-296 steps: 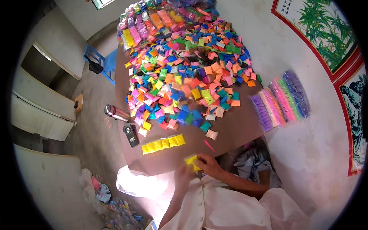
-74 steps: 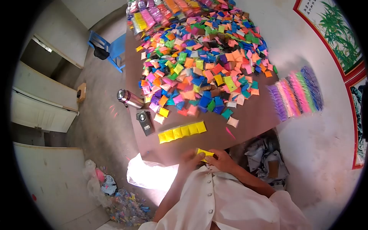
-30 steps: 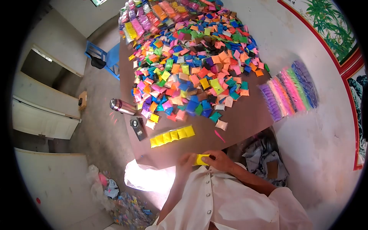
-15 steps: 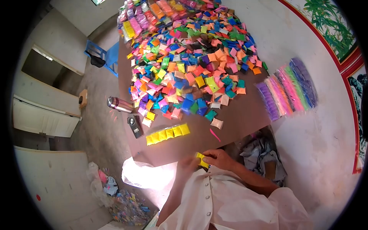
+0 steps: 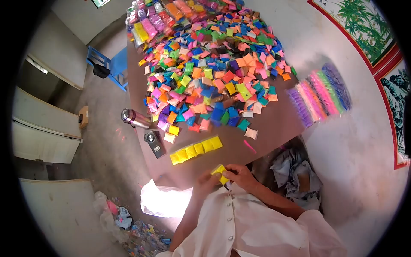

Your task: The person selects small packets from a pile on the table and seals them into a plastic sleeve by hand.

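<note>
Close to my body, at the table's front edge, my left hand (image 5: 207,180) and my right hand (image 5: 240,175) are both closed on one small yellow packet (image 5: 221,172). The fingers of each hand pinch it from either side. Just beyond, a strip of joined yellow packets (image 5: 197,150) lies flat on the brown table (image 5: 274,122). To the right of that strip is a thin pink plastic tool (image 5: 250,146). A large heap of small colourful packets (image 5: 214,81) covers the middle and far part of the table.
A metal thermos (image 5: 136,118) and a black box-shaped device (image 5: 154,144) sit along the left edge. Bundled coloured packet strips (image 5: 319,96) lie at the right. A white plastic bag (image 5: 165,199) hangs low at front left; a blue chair (image 5: 112,66) stands beyond.
Both hands have risen slightly with the yellow packet, which now shows more of its face. The view has shifted a little; the things on the table look unmoved.
</note>
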The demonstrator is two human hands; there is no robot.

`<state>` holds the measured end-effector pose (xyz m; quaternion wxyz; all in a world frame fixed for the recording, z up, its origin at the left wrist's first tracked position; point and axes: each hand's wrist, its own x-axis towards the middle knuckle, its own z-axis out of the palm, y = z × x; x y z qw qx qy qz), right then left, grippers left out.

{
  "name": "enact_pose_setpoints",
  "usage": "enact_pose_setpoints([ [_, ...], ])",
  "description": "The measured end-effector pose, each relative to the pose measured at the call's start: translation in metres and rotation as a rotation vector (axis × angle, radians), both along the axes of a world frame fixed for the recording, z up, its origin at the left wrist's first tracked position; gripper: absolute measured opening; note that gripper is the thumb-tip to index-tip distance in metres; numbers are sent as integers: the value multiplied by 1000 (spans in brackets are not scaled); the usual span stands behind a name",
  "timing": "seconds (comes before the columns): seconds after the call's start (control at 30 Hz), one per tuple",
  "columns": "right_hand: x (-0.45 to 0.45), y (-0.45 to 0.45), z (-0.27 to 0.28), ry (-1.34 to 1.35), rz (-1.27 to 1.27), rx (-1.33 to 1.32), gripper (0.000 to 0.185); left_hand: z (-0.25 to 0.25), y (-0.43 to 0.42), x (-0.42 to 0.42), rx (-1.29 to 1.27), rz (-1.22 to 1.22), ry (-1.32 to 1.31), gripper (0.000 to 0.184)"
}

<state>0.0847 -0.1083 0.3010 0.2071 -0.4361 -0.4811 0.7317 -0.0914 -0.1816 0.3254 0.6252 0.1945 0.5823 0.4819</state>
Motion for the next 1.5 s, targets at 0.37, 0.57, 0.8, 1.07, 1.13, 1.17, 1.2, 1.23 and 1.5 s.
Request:
enact_pose_setpoints([
  [0.37,-55,-19,8,73,-265,-206,21,-21,-13,-46,39,-206,80,25],
  [0.57,-61,-19,-3,-20,-161,-50,18,-44,-17,-66,38,-267,137,25],
  [0.8,-64,-16,-17,34,-153,-40,16,-21,-12,-56,1,-262,95,22],
  [1.07,-37,12,2,56,-91,-115,16,-43,-4,-27,22,-218,220,28],
  [1.13,-19,20,-16,-12,25,-62,18,-39,1,-14,57,-163,237,34],
  [1.17,-14,24,-11,-9,27,-65,18,-28,7,-8,14,-173,209,33],
  [1.2,-10,29,-5,26,7,-109,18,-21,12,-2,-28,-182,182,32],
  [1.23,-6,33,-1,59,-13,-153,18,-20,15,6,-31,-179,185,32],
  [1.5,41,59,-11,131,2,-212,19,-7,34,64,-43,-55,184,26],
])
